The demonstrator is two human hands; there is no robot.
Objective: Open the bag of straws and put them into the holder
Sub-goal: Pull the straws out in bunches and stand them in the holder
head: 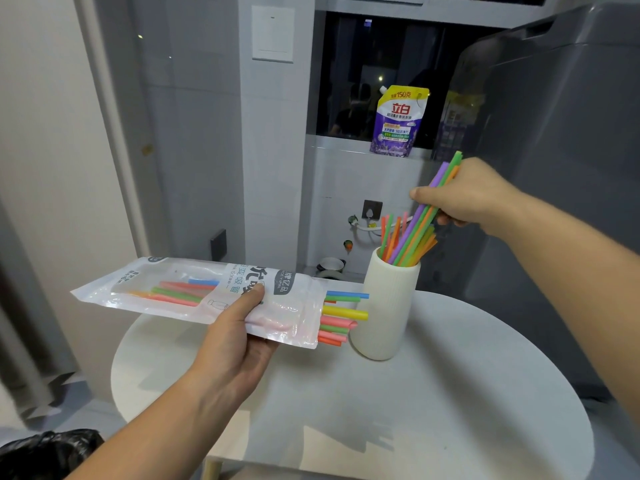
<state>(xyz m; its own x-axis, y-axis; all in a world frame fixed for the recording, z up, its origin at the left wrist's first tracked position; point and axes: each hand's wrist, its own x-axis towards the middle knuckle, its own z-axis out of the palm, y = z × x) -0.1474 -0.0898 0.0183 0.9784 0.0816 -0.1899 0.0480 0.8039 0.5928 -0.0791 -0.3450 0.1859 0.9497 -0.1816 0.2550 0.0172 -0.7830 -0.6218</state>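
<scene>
My left hand (239,327) grips the white plastic straw bag (166,289) flat above the table's left side. The bag's right end is open, and several coloured straw ends (343,313) stick out of it towards the holder. The holder (388,306) is a ribbed cream cup standing upright on the round white table (450,393). Several straws stand inside it. My right hand (464,195) is above the holder, closed around a small bundle of purple, green and orange straws (415,233) whose lower ends reach down into the cup.
A purple detergent pouch (398,123) stands on the window ledge behind. A tall grey appliance (554,150) rises at the right, close behind my right arm. A black bag (45,452) lies at the lower left on the floor. Grey wall and a door frame lie to the left.
</scene>
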